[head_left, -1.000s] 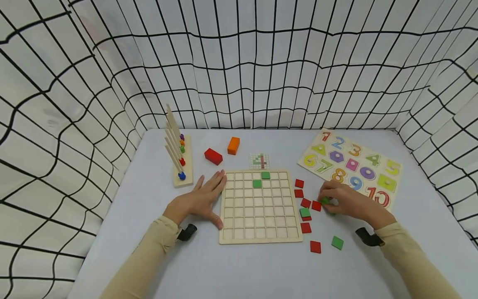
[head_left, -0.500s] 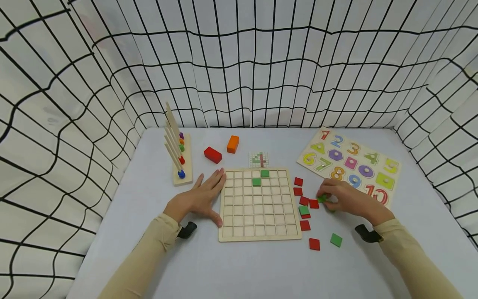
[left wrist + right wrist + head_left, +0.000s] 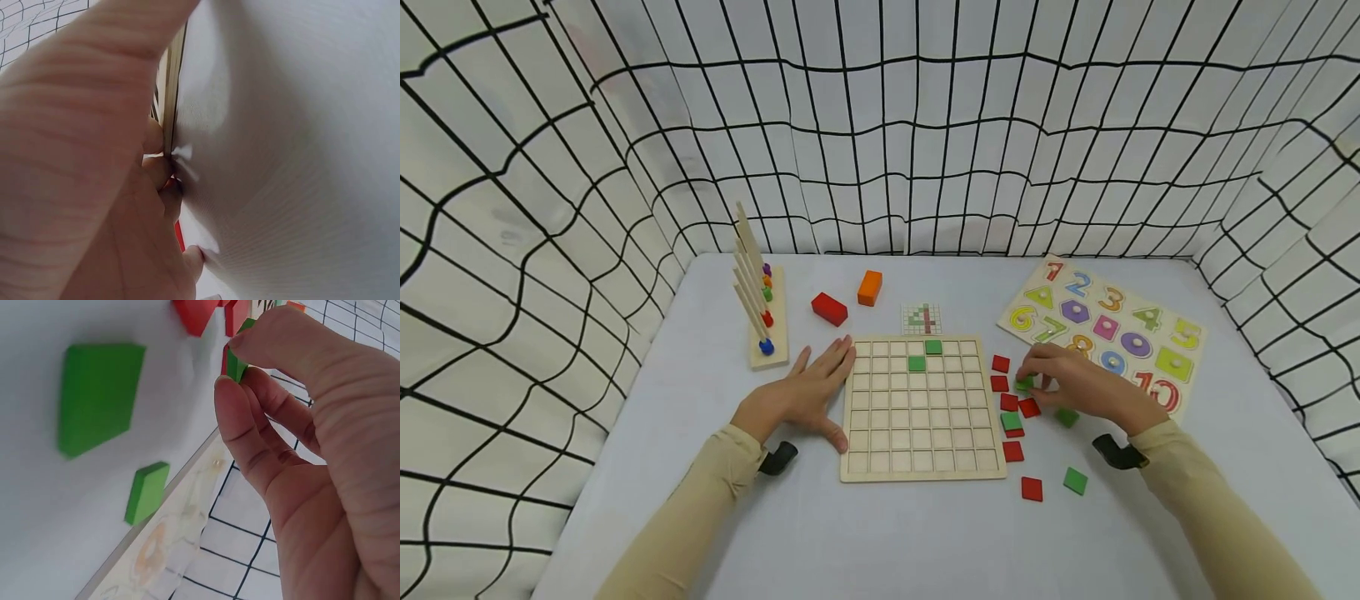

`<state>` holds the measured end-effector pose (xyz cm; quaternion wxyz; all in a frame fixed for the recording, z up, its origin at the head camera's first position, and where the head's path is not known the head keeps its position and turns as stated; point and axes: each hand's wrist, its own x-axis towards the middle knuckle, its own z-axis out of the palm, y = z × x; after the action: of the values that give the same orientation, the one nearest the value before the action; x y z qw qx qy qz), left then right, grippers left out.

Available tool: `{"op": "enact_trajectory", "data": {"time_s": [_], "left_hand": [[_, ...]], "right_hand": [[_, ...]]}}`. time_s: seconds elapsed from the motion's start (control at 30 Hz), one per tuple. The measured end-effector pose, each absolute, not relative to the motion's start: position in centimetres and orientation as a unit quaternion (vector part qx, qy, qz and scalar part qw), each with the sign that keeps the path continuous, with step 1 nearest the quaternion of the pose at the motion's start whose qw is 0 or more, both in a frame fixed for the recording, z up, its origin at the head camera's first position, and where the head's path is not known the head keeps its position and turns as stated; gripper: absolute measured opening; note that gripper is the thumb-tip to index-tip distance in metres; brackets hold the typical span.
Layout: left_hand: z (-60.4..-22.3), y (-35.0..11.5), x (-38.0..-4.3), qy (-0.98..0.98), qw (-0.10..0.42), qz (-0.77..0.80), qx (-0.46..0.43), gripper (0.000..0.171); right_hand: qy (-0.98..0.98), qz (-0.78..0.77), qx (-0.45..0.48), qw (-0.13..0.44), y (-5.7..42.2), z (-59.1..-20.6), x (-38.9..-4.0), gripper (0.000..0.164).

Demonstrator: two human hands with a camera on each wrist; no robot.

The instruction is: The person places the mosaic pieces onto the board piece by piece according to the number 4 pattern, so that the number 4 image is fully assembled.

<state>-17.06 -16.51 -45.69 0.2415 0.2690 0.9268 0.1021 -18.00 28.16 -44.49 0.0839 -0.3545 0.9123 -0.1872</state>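
My right hand (image 3: 1034, 375) pinches a small green tile (image 3: 1023, 384) just above the table, right of the wooden grid board (image 3: 925, 433). The right wrist view shows the same green tile (image 3: 236, 364) caught between thumb and fingertips. Two green tiles (image 3: 933, 347) (image 3: 916, 363) sit in the board's top rows. My left hand (image 3: 808, 396) lies flat on the table, fingers straight against the board's left edge (image 3: 170, 94). Loose red tiles (image 3: 1000, 363) and green tiles (image 3: 1067, 417) lie scattered around my right hand.
A small pattern card (image 3: 921, 318) lies behind the board. A number puzzle (image 3: 1176, 367) is at the back right, a peg rack (image 3: 760, 308) at the back left, with a red block (image 3: 828, 308) and an orange block (image 3: 869, 287) between. Gridded cloth walls enclose the table.
My right hand has moved left and away from me with the green tile, towards the board. A green tile it covered now lies uncovered. The left hand has stayed put.
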Motion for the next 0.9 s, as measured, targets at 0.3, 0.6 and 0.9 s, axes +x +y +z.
{"op": "enact_trajectory", "data": {"time_s": [0.3,0.6,0.9], "left_hand": [[-45.9,-16.5,-17.1,0.926,0.242,0.103,0.271,0.151],[-46.1,-16.8,-17.3,0.921,0.245,0.129,0.274,0.155],[-46.1,-16.7,-17.3,0.925,0.242,0.112,0.273,0.152]], "right_hand": [[0.893,-0.201,-0.399,0.055,25.4,-44.3,-19.0,0.025],[0.877,-0.199,-0.435,0.053,21.7,-44.2,-20.1,0.022],[0.860,-0.203,-0.464,0.070,18.2,-44.5,-20.4,0.021]]}}
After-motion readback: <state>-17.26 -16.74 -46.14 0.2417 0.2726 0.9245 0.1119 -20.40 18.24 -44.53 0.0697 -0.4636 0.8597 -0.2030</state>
